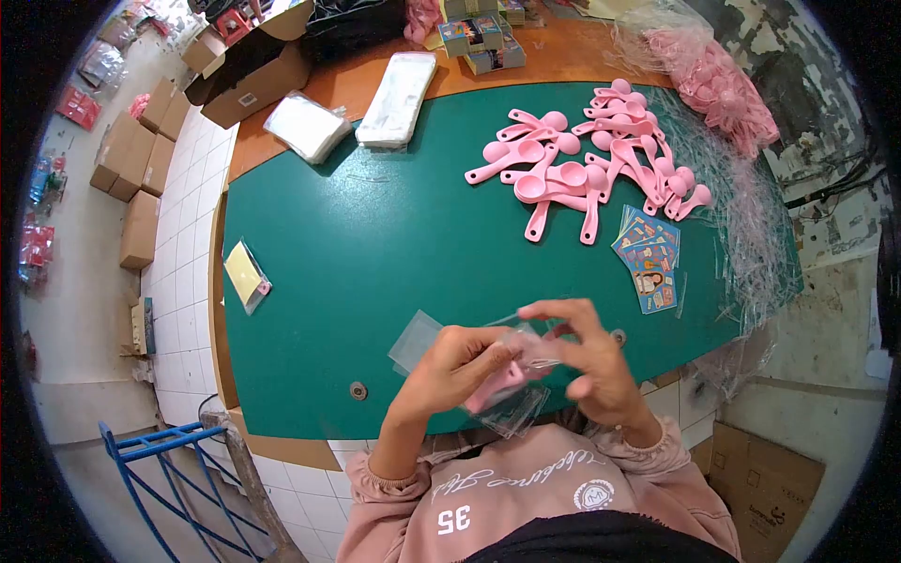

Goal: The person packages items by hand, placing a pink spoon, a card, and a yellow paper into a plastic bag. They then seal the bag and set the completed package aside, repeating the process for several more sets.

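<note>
My left hand [450, 369] pinches a clear plastic bag [522, 411] near the table's front edge. Inside or behind the plastic is a pink item [493, 387] that looks like a measuring spoon; its far part is covered by fingers. At the bag's upper right, my right hand [605, 371] has its fingers bent and spread, thumb apart, slightly blurred. It appears to touch the plastic. Another flat clear bag [415, 342] lies beside my left hand. Farther off is a heap of pink measuring spoons [563, 174], with printed cards [652, 267] fanned out nearer me.
Two stacks of clear bags [398, 98] [308, 127] sit at the back. A packed pouch [246, 277] lies at the left edge. Crumpled plastic wrap [755, 244] covers the right side, below a bag of pink spoons [718, 94]. Card bundles [474, 38] stand far back.
</note>
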Motion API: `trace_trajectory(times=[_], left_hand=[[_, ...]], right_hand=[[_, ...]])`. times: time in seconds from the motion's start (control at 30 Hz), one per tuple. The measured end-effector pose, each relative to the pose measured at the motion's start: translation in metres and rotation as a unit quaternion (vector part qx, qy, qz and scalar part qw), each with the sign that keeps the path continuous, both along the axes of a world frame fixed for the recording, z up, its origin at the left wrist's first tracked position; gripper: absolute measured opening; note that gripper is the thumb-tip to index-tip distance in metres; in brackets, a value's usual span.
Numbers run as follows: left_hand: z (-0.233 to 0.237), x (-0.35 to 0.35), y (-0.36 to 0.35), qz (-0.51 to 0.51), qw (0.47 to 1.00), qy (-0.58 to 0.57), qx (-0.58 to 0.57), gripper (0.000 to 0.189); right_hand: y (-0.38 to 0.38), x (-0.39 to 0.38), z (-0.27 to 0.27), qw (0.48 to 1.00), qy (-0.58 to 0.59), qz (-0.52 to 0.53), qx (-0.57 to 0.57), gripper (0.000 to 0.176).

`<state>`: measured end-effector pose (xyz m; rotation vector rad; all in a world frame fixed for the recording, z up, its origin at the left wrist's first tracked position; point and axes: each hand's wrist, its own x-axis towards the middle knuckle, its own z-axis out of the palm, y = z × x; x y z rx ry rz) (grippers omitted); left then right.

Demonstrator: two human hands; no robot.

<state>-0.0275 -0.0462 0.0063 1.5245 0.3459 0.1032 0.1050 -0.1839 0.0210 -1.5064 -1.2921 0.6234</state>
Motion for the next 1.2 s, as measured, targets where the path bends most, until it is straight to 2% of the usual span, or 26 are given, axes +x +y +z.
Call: trace_trajectory(times=[0.1, 0.13, 0.17, 0.2, 0.27, 0.3, 0.37, 0.4, 0.47, 0.5, 0.57, 0.6, 0.67, 0.7, 0.77, 0.8, 0.87, 0.9, 1.0, 1.07, 1.1, 1.13, 1.2], left_hand=[[-0.009, 0.001, 0.005, 0.013, 0.999, 0.007, -0.050, 0.024], [-0.011, 0.000, 0.006, 0.023, 0.996, 0.012, -0.082, 0.024], [-0.010, 0.000, 0.009, 0.022, 0.996, 0.014, -0.083, 0.024], [-0.007, 0.001, 0.014, 0.036, 0.996, 0.028, -0.079, 0.026], [-0.012, 0.001, 0.020, 0.077, 0.993, 0.010, -0.093, 0.033], [-0.013, 0.001, 0.021, 0.078, 0.993, 0.009, -0.092, 0.033], [-0.016, 0.002, 0.021, 0.090, 0.989, -0.001, -0.117, 0.033], [-0.018, 0.005, 0.022, 0.089, 0.989, -0.001, -0.121, 0.033], [-0.022, 0.009, 0.022, 0.094, 0.987, -0.006, -0.134, 0.031], [-0.023, 0.011, 0.022, 0.092, 0.987, -0.006, -0.134, 0.031], [-0.021, 0.014, 0.022, 0.099, 0.988, -0.009, -0.115, 0.030], [-0.018, 0.013, 0.022, 0.102, 0.988, -0.009, -0.114, 0.030], [-0.009, 0.014, 0.023, 0.076, 0.991, 0.004, -0.106, 0.029], [-0.009, 0.015, 0.023, 0.077, 0.991, 0.005, -0.106, 0.029], [-0.007, 0.018, 0.026, 0.028, 0.996, 0.022, -0.087, 0.029], [-0.006, 0.020, 0.027, 0.029, 0.996, 0.022, -0.085, 0.029], [-0.004, 0.024, 0.029, 0.005, 0.999, 0.015, -0.048, 0.025], [-0.003, 0.025, 0.030, 0.007, 0.999, 0.015, -0.045, 0.025], [0.004, 0.027, 0.036, 0.019, 1.000, -0.001, 0.009, 0.025], [0.010, 0.027, 0.043, -0.021, 0.993, 0.076, 0.087, 0.026], [0.007, 0.028, 0.043, -0.021, 0.993, 0.076, 0.086, 0.026], [0.002, 0.029, 0.042, -0.012, 0.996, 0.048, 0.079, 0.026], [0.000, 0.030, 0.043, -0.003, 0.997, 0.021, 0.071, 0.026]], right_hand=[[0.003, 0.010, -0.005, 0.998, 0.028, 0.010, 0.057, 0.063], [0.001, 0.024, -0.009, 0.980, 0.193, 0.001, 0.042, 0.045], [0.000, 0.041, -0.003, 0.993, 0.069, -0.092, -0.041, 0.038], [-0.005, 0.057, 0.003, 0.974, -0.057, -0.181, -0.122, 0.036], [-0.025, 0.083, -0.024, 0.881, -0.240, -0.351, -0.208, 0.037], [-0.036, 0.089, -0.037, 0.881, -0.241, -0.350, -0.206, 0.037], [-0.059, 0.093, -0.058, 0.771, -0.359, -0.423, -0.313, 0.036], [-0.064, 0.098, -0.061, 0.769, -0.361, -0.423, -0.316, 0.036], [-0.073, 0.103, -0.064, 0.830, -0.204, -0.438, -0.278, 0.030], [-0.074, 0.101, -0.062, 0.829, -0.204, -0.440, -0.278, 0.030], [-0.069, 0.097, -0.051, 0.792, -0.244, -0.498, -0.255, 0.031], [-0.066, 0.094, -0.044, 0.794, -0.244, -0.495, -0.254, 0.031], [-0.055, 0.087, -0.024, 0.872, -0.172, -0.432, -0.151, 0.027], [-0.046, 0.081, -0.014, 0.873, -0.172, -0.431, -0.152, 0.027], [-0.022, 0.068, 0.005, 0.953, -0.005, -0.302, -0.020, 0.028], [-0.011, 0.062, 0.013, 0.953, -0.005, -0.301, -0.018, 0.028], [0.007, 0.056, 0.024, 0.968, 0.101, -0.228, 0.040, 0.029], [0.012, 0.058, 0.027, 0.968, 0.101, -0.226, 0.042, 0.029], [0.026, 0.063, 0.043, 0.993, -0.086, -0.073, -0.030, 0.025], [0.030, 0.062, 0.042, 0.992, -0.105, -0.053, -0.039, 0.026], [0.031, 0.062, 0.042, 0.991, -0.123, -0.034, -0.049, 0.026], [0.031, 0.060, 0.042, 0.991, -0.123, -0.034, -0.050, 0.026], [0.031, 0.056, 0.042, 0.989, 0.008, -0.149, 0.007, 0.026]])
